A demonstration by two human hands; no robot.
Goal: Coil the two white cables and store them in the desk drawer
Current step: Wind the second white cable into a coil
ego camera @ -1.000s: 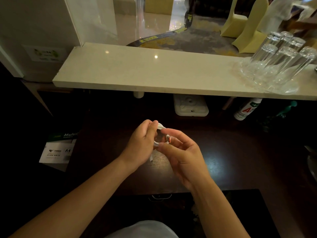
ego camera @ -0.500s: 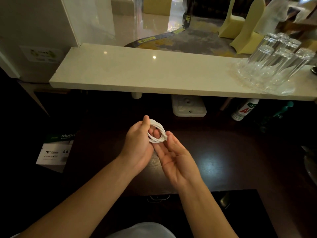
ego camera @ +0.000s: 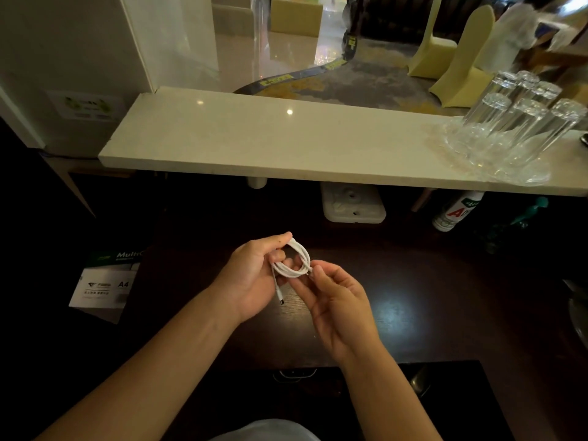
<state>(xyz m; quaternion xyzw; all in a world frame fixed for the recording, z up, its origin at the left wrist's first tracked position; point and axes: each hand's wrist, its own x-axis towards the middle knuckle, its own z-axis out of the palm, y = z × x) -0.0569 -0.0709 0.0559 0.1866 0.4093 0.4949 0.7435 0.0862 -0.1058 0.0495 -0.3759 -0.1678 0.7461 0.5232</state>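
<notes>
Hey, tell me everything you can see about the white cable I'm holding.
The cable is thin, white, smooth-looking plastic, wound into a small coil of several loops. One short tail hangs down, ending in a dark-tipped plug. The left hand grips the coil's left side; the right hand pinches its right edge, above the desk.

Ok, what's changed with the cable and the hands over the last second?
The right hand, open palm-up under the white cable coil half a second ago, has curled in and now pinches the coil's right side. A plug end now hangs in view below the coil. Unchanged: the left hand grips the coil above the dark desk; the glasses stand on the counter.
</notes>
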